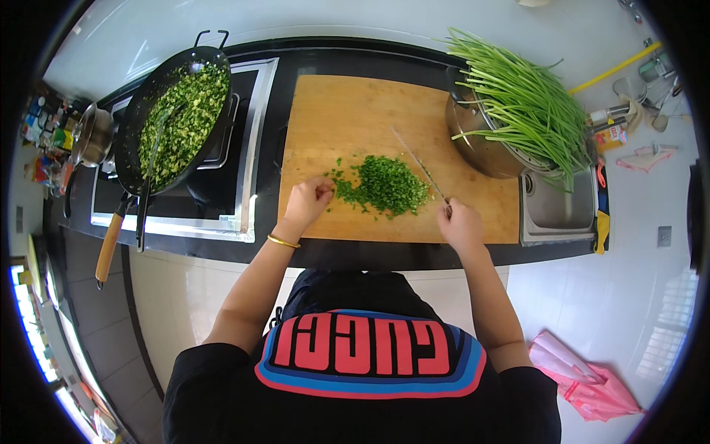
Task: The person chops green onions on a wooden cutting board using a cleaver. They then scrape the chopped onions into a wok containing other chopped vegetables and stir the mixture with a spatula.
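Note:
On the wooden cutting board [347,111] lies a pile of finely chopped green chives [388,185]. My left hand [307,201], with a gold bangle on its wrist, rests with curled fingers on the pile's left edge, touching the greens. My right hand [458,222] grips the handle of a knife [418,164], whose thin blade slants up and to the left over the right side of the pile.
A black wok [177,122] full of chopped greens sits on the stove at left, a utensil lying in it. A steel bowl [481,144] holds long uncut chives [525,96] beside a sink [558,203]. A small pot [92,133] stands far left. A pink bag [584,381] lies on the floor.

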Available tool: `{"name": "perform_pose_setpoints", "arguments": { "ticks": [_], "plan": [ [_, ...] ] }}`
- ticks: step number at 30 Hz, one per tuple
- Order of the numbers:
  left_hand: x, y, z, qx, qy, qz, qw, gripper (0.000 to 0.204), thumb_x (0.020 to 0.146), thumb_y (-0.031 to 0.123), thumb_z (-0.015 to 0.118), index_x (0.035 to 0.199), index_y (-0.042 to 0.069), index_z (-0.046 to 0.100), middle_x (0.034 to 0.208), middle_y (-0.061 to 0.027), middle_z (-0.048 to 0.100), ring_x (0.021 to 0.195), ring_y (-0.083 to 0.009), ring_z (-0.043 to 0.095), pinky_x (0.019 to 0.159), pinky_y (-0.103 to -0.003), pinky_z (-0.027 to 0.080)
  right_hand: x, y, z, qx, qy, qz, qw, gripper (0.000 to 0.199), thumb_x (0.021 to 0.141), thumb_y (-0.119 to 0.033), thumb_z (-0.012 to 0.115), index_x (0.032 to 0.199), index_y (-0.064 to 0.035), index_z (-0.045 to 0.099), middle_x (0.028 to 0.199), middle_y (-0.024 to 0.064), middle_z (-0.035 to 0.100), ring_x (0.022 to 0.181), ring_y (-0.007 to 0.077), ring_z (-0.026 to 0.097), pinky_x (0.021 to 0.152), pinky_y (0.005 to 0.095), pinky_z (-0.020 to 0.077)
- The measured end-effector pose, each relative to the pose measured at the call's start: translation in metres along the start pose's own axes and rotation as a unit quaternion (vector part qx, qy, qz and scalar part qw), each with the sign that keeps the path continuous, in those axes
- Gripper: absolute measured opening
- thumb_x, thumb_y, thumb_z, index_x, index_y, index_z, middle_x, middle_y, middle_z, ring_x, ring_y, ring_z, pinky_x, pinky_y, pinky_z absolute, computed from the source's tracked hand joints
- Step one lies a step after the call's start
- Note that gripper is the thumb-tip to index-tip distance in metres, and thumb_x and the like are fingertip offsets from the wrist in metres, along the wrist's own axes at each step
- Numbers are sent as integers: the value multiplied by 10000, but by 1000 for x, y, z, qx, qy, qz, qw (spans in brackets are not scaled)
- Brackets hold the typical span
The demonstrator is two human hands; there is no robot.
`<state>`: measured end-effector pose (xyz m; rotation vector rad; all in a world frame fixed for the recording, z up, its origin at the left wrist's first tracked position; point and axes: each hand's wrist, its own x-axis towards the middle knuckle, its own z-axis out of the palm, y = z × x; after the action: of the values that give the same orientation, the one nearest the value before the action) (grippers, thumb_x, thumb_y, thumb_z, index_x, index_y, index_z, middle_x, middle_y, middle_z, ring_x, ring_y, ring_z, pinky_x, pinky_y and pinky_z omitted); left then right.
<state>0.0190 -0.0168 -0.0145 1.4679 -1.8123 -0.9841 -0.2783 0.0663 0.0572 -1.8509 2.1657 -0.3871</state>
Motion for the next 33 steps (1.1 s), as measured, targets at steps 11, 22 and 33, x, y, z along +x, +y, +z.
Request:
{"name": "perform_pose_setpoints", "arguments": {
  "ticks": [11, 22, 33],
  "plan": [
    [-20, 70, 4, -12, 96, 72, 993, 76, 751, 31, 645, 818, 0, 628, 739, -113, 629, 624, -202, 616, 574, -284, 496, -18, 7, -4, -10, 96, -223, 970, 275, 637, -69, 667, 843, -75, 486, 683, 73, 567, 622, 264, 565, 551, 371, 439],
    [-15, 81, 25, 37, 171, 195, 965, 130, 778, 10, 583, 903, -8, 611, 932, -149, 598, 859, -314, 577, 749, -346, 472, -22, 32, -10, 99, 68, -165, 979, 201, 724, -119, 644, 891, -46, 559, 728, 111, 598, 643, 283, 590, 572, 367, 469],
    [-12, 5, 43, 317, 63, 113, 939, 656, 876, 293, 498, 1368, -33, 211, 1395, -250, 257, 1314, -374, 217, 1073, -447, 167, -31, 82, -21, 212, -8, -19, 977, 173, 830, -178, 584, 874, -10, 582, 634, 97, 565, 545, 210, 562, 520, 308, 440]
  ]
}}
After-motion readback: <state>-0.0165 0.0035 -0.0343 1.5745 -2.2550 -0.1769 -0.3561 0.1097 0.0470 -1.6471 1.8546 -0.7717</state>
